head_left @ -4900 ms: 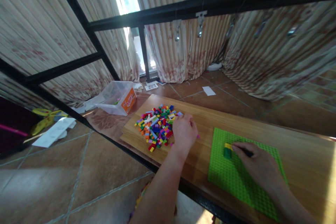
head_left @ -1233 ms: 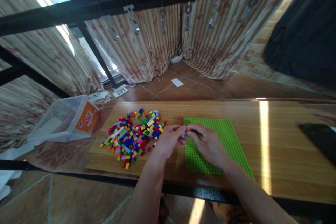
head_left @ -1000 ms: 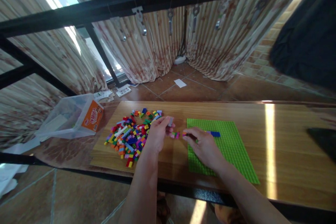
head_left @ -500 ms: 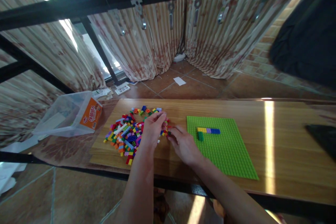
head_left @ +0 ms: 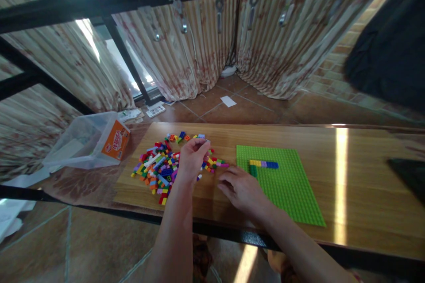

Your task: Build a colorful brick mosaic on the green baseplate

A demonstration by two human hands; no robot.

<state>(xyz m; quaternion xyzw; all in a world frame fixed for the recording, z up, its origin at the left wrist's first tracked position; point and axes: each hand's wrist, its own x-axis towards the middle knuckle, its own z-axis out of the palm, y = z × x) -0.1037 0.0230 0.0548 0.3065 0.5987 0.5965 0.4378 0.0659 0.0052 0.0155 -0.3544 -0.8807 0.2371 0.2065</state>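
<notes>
L hand nr brick pile

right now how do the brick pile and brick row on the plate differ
The brick pile is scattered in a heap; the brick row is straight. The pile lies on the wooden board; the row sits on the green plate. The pile is far bigger than the row. Both are made of colourful bricks.
</notes>
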